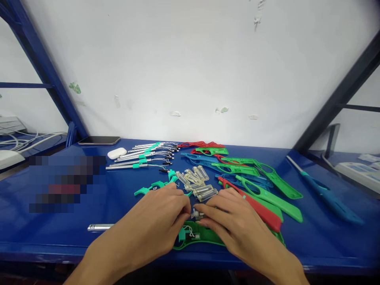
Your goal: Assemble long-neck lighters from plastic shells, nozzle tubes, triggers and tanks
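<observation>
Over a green lighter shell half point(208, 236) near the table's front edge, my two hands almost meet. The fingers of my right hand point(234, 219) are closed on a small clear part point(197, 215). My left hand point(163, 217) has its thumb and fingers pressed together beside that part; whatever they hold is hidden. In the shell lie a teal piece point(182, 234) and white wires point(188, 229). A silver tube point(99, 227) sticks out left of my left wrist. Behind my hands are several clear fuel tanks point(204, 191) and teal triggers point(143, 190).
Silver rods with wires point(127, 166) lie at the back left, near a white case point(116, 153) and a phone point(99, 140). Green, red and blue shells point(267, 192) spread right of centre. A blue lighter point(326, 194) lies far right.
</observation>
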Available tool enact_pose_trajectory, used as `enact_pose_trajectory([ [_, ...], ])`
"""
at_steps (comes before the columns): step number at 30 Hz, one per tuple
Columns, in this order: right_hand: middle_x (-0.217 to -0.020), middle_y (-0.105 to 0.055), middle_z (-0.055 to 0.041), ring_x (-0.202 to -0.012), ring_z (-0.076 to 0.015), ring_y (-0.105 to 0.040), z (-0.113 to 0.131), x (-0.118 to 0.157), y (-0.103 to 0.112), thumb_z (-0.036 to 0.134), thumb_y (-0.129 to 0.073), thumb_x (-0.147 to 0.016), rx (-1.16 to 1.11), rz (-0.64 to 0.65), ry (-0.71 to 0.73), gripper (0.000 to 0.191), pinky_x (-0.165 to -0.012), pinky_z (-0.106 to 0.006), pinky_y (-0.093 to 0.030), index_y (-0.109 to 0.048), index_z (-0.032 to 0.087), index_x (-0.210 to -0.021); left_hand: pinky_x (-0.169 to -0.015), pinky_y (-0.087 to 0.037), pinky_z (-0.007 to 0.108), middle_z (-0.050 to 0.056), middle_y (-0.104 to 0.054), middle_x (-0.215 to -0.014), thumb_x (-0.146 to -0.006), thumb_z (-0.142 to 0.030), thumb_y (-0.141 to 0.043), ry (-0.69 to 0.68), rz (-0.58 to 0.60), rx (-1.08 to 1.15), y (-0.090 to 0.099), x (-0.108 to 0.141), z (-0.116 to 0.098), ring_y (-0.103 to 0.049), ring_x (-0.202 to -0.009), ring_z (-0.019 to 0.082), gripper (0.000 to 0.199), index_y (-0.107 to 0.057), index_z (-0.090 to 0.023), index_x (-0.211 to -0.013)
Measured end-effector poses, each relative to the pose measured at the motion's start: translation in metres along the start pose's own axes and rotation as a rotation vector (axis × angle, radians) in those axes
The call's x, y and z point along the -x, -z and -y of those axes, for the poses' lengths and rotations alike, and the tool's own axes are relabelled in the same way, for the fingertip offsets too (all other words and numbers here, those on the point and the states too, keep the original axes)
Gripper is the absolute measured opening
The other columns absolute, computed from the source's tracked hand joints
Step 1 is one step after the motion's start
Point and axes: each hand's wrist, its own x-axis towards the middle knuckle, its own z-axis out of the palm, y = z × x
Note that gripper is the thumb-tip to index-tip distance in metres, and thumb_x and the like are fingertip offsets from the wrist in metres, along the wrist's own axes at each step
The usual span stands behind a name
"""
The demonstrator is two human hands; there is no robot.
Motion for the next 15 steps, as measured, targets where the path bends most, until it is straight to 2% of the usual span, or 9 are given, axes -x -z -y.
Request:
enact_pose_trajectory([
  [9,-0.099,-0.074,-0.0011,-0.087,-0.0198,-0.063,0.0032,-0.0014,0.0034,0.027,-0.056,-0.11,-0.027,0.024,-0.02,0.017,-0.079,-0.038,-0.043,-0.068,0.023,-0.122,-0.074,-0.038,0.037,0.0,-0.067,-0.093,-0.106,-0.019,-0.046,-0.005,0.028,-0.036,0.0011,0.0005,-0.0047,-0.057,-0.088,0.023,0.024,-0.061,-0.024,-0.088],
  [15,-0.095,-0.071,-0.001,-0.084,-0.0197,-0.06,0.0018,0.0002,0.0027,0.026,-0.057,-0.109,-0.013,0.038,-0.009,0.018,-0.077,-0.038,-0.042,-0.069,0.022,-0.123,-0.077,-0.04,0.04,0.003,-0.067,-0.096,-0.105,-0.014,-0.044,-0.062,0.027,-0.136,-0.0032,0.0048,-0.0048,-0.058,-0.094,0.026,0.024,-0.061,-0.024,-0.091],
])
